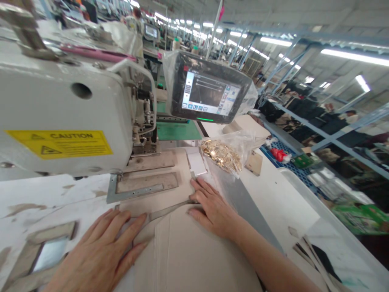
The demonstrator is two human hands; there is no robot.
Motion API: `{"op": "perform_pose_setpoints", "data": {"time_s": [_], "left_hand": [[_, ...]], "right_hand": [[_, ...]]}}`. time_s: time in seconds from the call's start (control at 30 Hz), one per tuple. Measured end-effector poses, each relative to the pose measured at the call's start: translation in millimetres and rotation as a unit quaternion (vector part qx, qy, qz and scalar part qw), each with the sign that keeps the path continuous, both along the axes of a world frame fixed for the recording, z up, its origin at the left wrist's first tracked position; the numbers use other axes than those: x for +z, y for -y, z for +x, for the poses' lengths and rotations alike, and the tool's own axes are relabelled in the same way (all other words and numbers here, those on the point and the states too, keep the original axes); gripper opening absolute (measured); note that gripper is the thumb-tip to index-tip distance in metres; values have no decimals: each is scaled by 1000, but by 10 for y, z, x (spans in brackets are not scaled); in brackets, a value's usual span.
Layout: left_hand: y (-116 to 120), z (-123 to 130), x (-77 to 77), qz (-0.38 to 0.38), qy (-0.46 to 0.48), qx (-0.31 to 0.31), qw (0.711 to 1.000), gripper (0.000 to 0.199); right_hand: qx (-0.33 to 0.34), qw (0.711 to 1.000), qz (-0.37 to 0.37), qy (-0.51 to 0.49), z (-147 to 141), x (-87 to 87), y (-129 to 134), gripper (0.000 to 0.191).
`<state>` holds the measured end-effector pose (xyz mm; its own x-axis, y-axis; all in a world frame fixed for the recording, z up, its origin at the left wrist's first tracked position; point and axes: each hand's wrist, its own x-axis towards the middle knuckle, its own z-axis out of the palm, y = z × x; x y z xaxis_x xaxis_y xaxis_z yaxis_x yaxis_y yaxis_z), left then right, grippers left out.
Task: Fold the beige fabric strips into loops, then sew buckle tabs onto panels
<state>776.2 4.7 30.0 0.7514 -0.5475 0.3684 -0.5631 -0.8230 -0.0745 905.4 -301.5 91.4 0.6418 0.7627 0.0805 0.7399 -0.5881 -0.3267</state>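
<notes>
A large beige piece (197, 247) lies on the machine's work surface, with a narrow grey-brown strip (170, 209) running across it between my hands. My left hand (112, 239) rests on the beige piece at the strip's left end, its fingers spread. At the strip's right end is my right hand (209, 207), palm down, fingers apart on the piece's right edge. A metal frame (133, 194) with slots sits on the beige material just beyond my hands, below the head of a white sewing machine (60, 105).
Behind the hands stands a control screen (209, 91). A clear bag of gold-coloured metal parts (223, 156) lies to the right, near a small tan block (254, 163). A translucent tray (334, 227) holds scraps. At the lower left is a beige frame (20, 275).
</notes>
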Motion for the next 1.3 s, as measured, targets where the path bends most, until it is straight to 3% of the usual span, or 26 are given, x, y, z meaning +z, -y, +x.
{"op": "perform_pose_setpoints", "data": {"time_s": [0.1, 0.3, 0.47, 0.57, 0.73, 0.83, 1.03, 1.2, 1.3], "left_hand": [[4, 4, 0, -11, -14, 12, 1000, 36], [-34, -20, -58, 9, -47, 27, 998, 31], [-73, -48, -122, 16, -69, 43, 997, 34], [-65, -42, -117, 18, -47, 21, 999, 35], [-17, -14, -46, 8, 5, 20, 1000, 33], [-1, -11, -34, 41, 4, 19, 999, 34], [-18, 3, -156, 36, 8, 61, 997, 39], [-72, 0, -220, 47, -2, 35, 998, 34], [-78, -10, -201, 5, -21, 44, 999, 33]], "right_hand": [[13, 999, -11, 29, 109, 25, -84, 14], [16, 997, -57, 44, 446, 128, -233, 20], [96, 995, -41, -1, 803, 140, -244, 26], [126, 991, -34, -31, 939, 74, -254, 27], [91, 995, -31, -27, 914, -25, -267, 37], [95, 995, -21, 16, 856, -49, -289, 33], [113, 992, 48, 22, 919, -126, -273, 31], [124, 988, 92, -5, 911, -147, -187, 19], [132, 984, 120, -21, 773, -115, -85, 11]]}}
